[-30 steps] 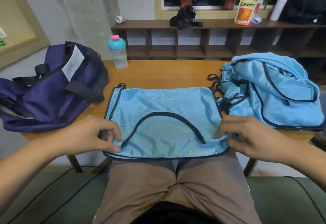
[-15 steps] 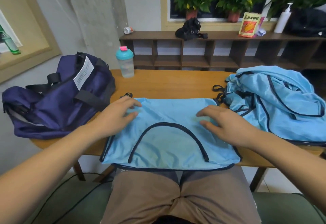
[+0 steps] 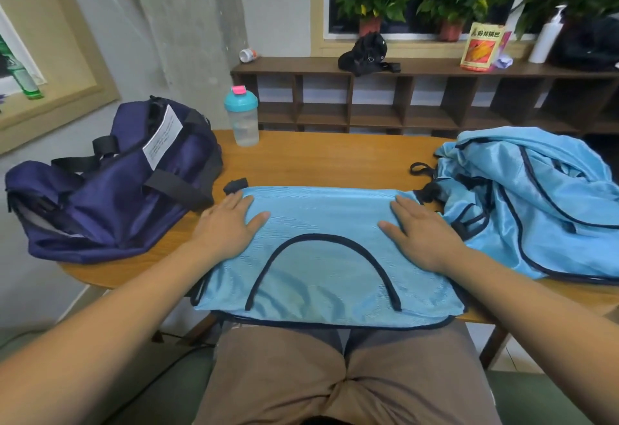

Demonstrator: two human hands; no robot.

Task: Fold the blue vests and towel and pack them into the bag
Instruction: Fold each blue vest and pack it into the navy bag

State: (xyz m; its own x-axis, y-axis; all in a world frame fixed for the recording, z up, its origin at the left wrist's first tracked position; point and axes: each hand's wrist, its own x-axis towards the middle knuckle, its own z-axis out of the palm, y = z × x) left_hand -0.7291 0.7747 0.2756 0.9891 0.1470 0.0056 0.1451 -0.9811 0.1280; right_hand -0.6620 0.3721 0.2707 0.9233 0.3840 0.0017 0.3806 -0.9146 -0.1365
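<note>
L hand [image 3: 231, 223] flat, fingers straight, pressing left part of vest [image 3: 321, 263] | R hand [image 3: 415, 233] same on right part | vest folded on surface [image 3: 318, 160], near hem over the edge above your lap | risk: smooth fabric can slip off or unfold when you release; straps [image 3: 422, 170] of pile [image 3: 542, 210] just beside may catch | bag [image 3: 110, 196] at left.

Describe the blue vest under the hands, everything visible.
The vest is light blue, a thin, shiny mesh-looking fabric edged in dark piping, with a dark arch of trim facing up. It lies flat and folded on the table, its near edge hanging past the table's edge, a lower layer showing there. The left hand and right hand press flat on its far corners. A black strap loop pokes out at its far left corner; its right side meets the pile of vests.
</note>
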